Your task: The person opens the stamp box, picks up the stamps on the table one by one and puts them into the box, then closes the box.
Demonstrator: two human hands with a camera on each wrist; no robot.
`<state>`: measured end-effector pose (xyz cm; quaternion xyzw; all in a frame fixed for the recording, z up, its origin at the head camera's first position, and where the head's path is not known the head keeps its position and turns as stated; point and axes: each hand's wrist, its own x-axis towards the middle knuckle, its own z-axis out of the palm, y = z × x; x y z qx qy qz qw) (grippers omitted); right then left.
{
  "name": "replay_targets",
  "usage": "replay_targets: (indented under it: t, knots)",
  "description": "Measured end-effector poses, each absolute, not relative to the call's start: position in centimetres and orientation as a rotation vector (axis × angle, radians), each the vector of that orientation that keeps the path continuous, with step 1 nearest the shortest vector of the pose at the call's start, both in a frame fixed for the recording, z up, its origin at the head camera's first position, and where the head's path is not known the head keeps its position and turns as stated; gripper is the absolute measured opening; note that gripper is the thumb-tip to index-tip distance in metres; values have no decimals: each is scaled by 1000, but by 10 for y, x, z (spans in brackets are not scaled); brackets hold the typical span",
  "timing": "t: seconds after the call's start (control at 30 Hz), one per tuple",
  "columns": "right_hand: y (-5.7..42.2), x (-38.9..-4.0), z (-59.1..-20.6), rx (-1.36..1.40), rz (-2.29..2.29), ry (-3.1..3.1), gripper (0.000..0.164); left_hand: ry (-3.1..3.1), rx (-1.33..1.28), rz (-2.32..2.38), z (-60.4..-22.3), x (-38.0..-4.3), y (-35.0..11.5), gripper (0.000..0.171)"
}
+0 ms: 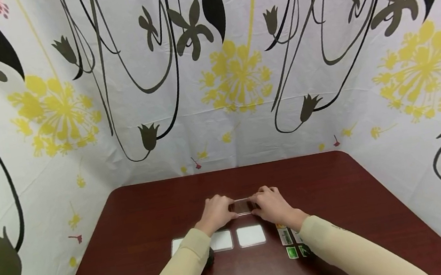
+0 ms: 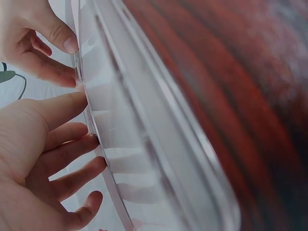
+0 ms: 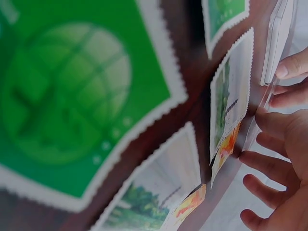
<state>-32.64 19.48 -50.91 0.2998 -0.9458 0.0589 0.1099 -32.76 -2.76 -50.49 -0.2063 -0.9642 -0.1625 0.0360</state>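
Note:
A clear, see-through rectangular plastic case (image 1: 242,207) is held between both hands, just above or on the table beyond a row of white cases. My left hand (image 1: 217,211) pinches its left end, thumb on the near side and fingers on the far side. My right hand (image 1: 272,204) pinches the opposite end the same way. In the left wrist view the left hand (image 2: 43,149) and the right hand's thumb (image 2: 70,44) meet its thin edge. The right wrist view shows the right hand (image 3: 288,154) with outer fingers spread. Whether the case touches the table I cannot tell.
Nearer than the hands lie white cases with clear rims (image 1: 251,236), (image 1: 221,240), one partly under the left sleeve (image 1: 183,262). Several stamps lie to the right, including a green stamp (image 1: 292,252) and a landscape stamp (image 1: 285,237), some hidden by the right sleeve (image 1: 325,236).

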Motion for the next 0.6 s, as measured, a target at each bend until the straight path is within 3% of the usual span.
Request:
replay_targets:
  t: [0.6]
  knots:
    - [195, -323, -507, 876, 207, -2778, 33, -2969, -614, -495, -505, -326, -28, 45]
